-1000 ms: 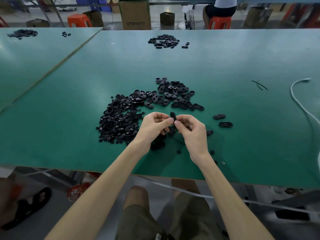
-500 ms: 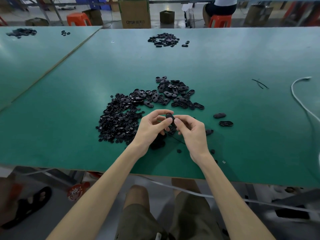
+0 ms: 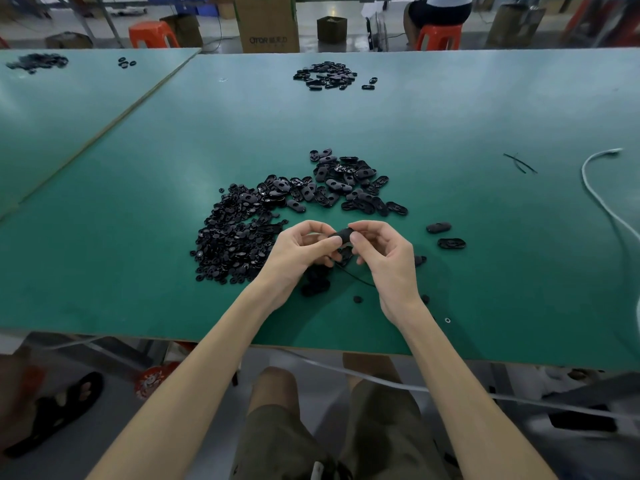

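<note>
Both hands are pinching one black oval part: left hand and right hand are gripping opposite ends, holding it just above the tabletop, near the pile of black parts, on its right side.

Small black oval part, fingertip-pinched.

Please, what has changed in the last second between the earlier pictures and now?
The small black piece, pinched by the left hand and the right hand, turned from upright to lying sideways. Both hands keep their grip at the same spot. The piles of black parts on the green table stayed put.
</note>
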Demonstrator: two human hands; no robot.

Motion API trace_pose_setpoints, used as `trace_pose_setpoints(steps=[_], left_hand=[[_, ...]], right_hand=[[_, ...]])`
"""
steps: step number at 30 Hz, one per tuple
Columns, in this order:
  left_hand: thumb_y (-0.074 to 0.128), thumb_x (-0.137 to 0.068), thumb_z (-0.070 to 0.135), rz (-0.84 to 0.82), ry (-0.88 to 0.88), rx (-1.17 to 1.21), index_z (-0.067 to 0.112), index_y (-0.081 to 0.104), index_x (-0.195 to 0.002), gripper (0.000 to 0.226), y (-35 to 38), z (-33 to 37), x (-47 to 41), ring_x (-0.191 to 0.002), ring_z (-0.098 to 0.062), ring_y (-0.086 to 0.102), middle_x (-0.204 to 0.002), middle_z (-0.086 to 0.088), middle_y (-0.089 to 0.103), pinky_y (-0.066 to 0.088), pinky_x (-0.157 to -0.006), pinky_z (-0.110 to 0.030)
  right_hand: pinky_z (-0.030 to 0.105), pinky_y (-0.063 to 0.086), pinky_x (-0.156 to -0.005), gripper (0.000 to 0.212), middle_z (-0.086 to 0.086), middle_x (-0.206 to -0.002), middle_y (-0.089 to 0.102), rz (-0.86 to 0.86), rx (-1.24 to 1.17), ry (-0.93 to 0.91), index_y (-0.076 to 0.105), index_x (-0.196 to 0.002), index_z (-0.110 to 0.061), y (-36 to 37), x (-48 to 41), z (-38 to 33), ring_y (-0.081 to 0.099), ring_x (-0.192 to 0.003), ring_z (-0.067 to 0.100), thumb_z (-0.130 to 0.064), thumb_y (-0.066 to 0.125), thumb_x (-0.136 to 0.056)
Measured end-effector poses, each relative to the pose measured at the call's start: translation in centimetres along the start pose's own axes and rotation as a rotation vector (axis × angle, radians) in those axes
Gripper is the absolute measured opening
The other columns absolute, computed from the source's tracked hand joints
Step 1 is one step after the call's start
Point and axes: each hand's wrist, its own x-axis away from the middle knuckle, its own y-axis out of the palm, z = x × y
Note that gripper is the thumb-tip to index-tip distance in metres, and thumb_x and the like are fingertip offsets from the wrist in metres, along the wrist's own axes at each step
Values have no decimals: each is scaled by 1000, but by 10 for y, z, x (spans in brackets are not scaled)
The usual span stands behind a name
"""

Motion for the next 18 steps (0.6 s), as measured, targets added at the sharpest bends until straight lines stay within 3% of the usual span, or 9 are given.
trace_pose_setpoints(steps=[4,12,18], left_hand=[[77,-91,10,-34,-11,-6,3,71,-111,22,0,2,0,-76,-19,70,-88,-11,74,56,-71,-26],[76,-91,9,-41,-21,-15,3,72,-104,15,0,4,0,-77,-19,69,-86,-11,74,55,-70,-26],[73,-91,3,-31,-25,12,2,72,-110,19,1,3,0,-82,-24,67,-92,-15,74,56,-86,-35]], right_hand=[[21,52,-68,15,-8,-86,75,-2,0,1,77,-101,-17,0,-1,-2,62,-75,6,-4,71,-97],[22,52,-68,15,-6,-84,75,-14,7,2,78,-101,-16,0,0,-3,61,-74,7,-4,71,-97],[21,53,-68,15,-3,-86,76,-34,5,1,77,-100,-14,0,2,-5,62,-73,8,-1,72,-95]])
